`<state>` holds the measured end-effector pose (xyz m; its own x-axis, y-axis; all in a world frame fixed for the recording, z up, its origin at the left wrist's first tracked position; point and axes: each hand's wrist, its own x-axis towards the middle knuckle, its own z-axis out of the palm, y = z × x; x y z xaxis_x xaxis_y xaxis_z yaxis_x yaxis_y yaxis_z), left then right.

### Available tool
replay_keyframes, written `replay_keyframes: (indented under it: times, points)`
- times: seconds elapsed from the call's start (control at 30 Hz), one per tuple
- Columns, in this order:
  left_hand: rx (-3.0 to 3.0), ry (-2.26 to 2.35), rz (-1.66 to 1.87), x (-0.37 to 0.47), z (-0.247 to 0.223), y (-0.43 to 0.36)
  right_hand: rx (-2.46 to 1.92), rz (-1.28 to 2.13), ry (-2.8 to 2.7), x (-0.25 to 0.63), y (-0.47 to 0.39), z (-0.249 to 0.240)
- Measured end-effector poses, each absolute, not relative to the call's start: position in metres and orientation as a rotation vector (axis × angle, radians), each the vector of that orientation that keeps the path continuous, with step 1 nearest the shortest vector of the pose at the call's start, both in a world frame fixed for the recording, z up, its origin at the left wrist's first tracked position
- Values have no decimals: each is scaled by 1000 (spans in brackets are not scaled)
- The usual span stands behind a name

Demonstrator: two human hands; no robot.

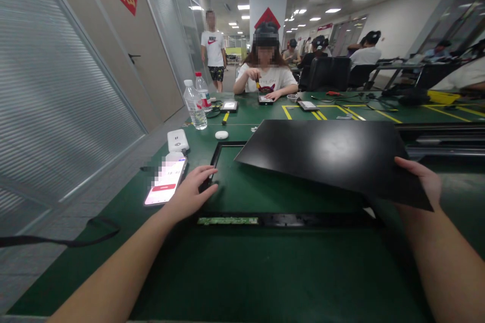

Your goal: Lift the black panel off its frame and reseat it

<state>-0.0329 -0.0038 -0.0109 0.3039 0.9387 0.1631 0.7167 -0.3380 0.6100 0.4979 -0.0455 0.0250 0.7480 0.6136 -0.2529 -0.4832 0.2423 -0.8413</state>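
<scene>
The black panel (326, 154) extends leftward from the right hand's (422, 181) grip, edge pinched.

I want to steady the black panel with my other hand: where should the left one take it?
Probably by the left edge of the black panel, from the left, thumb above, fingers beneath: it is thin and flat, that edge looks raised, and the right hand grips the opposite end.
</scene>
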Motion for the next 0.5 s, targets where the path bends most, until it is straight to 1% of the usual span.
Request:
replay_keyframes:
  times: [0.1,0.23,0.5]
  points:
    - [2246,1454,604,-37,-23,0,-1069,715,-77,481,-47,36]
    - [2306,1437,625,-44,-40,7,-941,655,-129,466,-48,43]
    - [2394,1389,609,-47,-45,8,-846,467,-33,478,-37,37]
